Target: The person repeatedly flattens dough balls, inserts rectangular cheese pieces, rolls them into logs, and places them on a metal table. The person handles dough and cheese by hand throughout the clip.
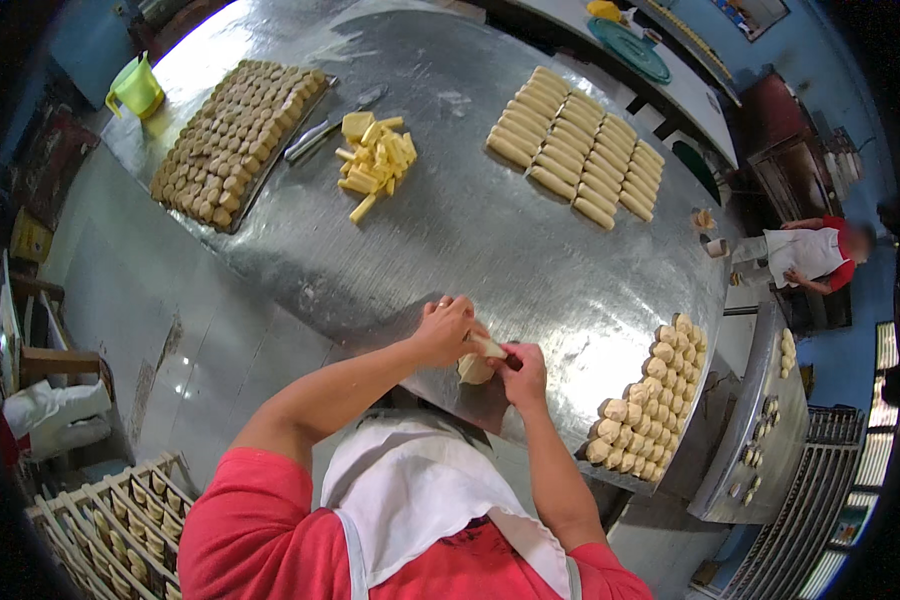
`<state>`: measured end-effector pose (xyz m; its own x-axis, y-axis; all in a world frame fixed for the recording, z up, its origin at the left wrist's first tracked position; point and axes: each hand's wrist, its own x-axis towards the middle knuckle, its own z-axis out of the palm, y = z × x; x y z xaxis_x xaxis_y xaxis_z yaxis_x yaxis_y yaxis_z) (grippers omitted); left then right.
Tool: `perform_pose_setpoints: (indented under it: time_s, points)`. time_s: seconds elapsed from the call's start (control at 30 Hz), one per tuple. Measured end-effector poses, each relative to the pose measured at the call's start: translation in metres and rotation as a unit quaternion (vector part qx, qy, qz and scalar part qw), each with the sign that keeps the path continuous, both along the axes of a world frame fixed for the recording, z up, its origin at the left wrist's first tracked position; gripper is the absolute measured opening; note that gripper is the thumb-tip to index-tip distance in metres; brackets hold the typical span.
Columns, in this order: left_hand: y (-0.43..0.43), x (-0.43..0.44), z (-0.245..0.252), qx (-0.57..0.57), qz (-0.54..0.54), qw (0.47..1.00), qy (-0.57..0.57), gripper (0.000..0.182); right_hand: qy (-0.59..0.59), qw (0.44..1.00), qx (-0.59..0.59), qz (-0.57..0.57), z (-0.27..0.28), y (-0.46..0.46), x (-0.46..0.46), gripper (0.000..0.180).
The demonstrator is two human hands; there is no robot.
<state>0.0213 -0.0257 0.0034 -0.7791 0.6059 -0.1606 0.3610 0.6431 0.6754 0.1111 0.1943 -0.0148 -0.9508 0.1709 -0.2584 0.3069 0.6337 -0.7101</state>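
Note:
Near the front edge of the metal worktable (420, 255), a flattened piece of pale dough (475, 370) is between my hands. My left hand (450, 331) pinches the upper edge of this dough, which looks folded or rolled over. On its right side, my right hand (523, 373) grips the dough with thumb and fingers. Farther up the table lies a pile of yellow sticks (379, 159), perhaps cheese or butter, with a larger block at its top. To the right stand rows of round dough balls (649, 405). Shaped dough rolls (577, 146) lie in neat columns at the far side.
A tray of small brownish dough pieces (236, 142) sits at the left, with a long metal tool (313, 140) beside it. A yellow-green pitcher (136, 88) stands at the corner. A slatted rack (120, 525) is lower left. Another person (802, 253) stands beyond the right edge.

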Motion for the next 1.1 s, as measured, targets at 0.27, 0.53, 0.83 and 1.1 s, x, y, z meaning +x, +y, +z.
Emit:
perform_pose_setpoints:
  time_s: [0.27,0.53,0.83,1.1]
  points:
    - [-0.004,0.010,0.010,-0.010,-0.022,0.999,0.024,0.043,-0.004,0.999,-0.019,0.044,-0.014,0.012,0.005,0.042]
    - [-0.013,0.022,0.006,-0.011,-0.008,0.999,0.044,0.038,0.060,0.992,0.102,0.035,-0.001,-0.004,0.010,0.041]
    - [-0.029,0.043,-0.001,0.019,-0.019,0.998,0.050,0.039,0.074,0.992,0.068,0.073,0.016,-0.021,0.032,0.046]
    - [-0.024,0.065,0.007,0.009,-0.031,0.999,0.041,0.054,0.151,0.983,0.086,0.063,0.020,-0.032,0.054,0.040]
